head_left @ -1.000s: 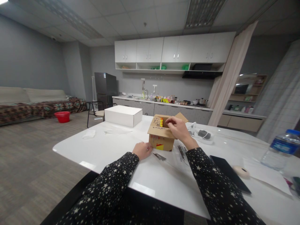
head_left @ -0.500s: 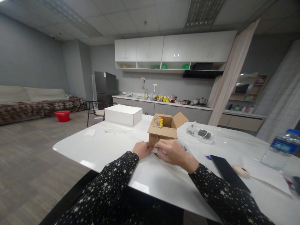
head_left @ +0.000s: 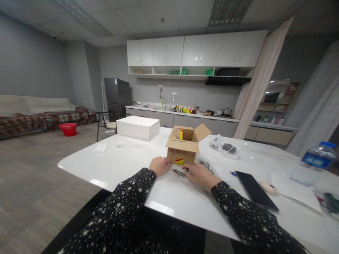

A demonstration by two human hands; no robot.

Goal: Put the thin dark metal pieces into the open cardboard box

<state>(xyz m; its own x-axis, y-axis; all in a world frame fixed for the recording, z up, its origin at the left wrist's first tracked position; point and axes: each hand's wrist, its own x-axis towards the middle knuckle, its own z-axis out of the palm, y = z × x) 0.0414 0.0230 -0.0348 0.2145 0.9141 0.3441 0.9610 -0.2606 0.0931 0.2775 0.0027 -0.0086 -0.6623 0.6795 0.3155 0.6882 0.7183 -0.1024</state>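
An open cardboard box stands on the white table, its flaps folded outward, with a yellow-and-red label low on its front. Several thin upright pieces show on the front's upper left. My left hand has its curled fingers against the box's lower left corner. In front of the box lies a small pile of slim dark metal pieces, like nails or screws. At that pile's right end are the bent, closed fingertips of my right hand; whatever they pinch is hidden. A clear packet of similar pieces lies behind this hand.
A white box stands back left, near a crumpled tissue. White cables and a charger lie back right. To the right are a black phone, a beige rounded object, paper and a water bottle.
My right hand has moved from the box's lower front to the right and down to the metal pile, uncovering the label. My left hand has stayed by the corner.
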